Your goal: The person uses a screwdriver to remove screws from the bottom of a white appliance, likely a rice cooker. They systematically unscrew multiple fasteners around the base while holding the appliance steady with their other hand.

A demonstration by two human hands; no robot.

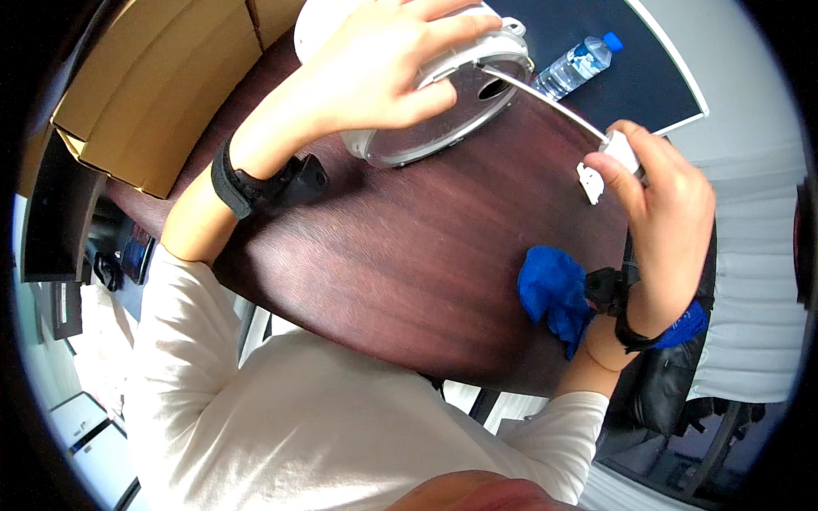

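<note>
while the left hand (375,72) is clamped over the upper edge of a round white appliance (443,102), its fingers (443,38) are curled down across the white rim and the thumb (417,100) presses against the grey circular underside, so the grasp is closed firmly on the housing. the appliance is tilted on its edge, with its lower rim resting on the dark wooden table (400,255) and its flat grey face, which carries a dark opening, turned toward the person. a thin white cord (545,95) runs from that face, taut and nearly straight, down to the right hand (665,213). the right hand is closed in a pinch, thumb and forefinger gripping the white plug end (615,157) of the cord, with a small white tab hanging just below the fingertips; the remaining fingers are folded in behind. both wrists carry black straps, and both forearms are in cream sleeves. a crumpled blue cloth (554,294) lies on the table just beside the right wrist, near the table's edge. a clear plastic water bottle (579,64) with a blue cap lies on a dark mat (656,77) beyond the appliance, well apart from either hand. cardboard boxes (153,94) sit at the far left end of the table, near the left forearm.
</note>
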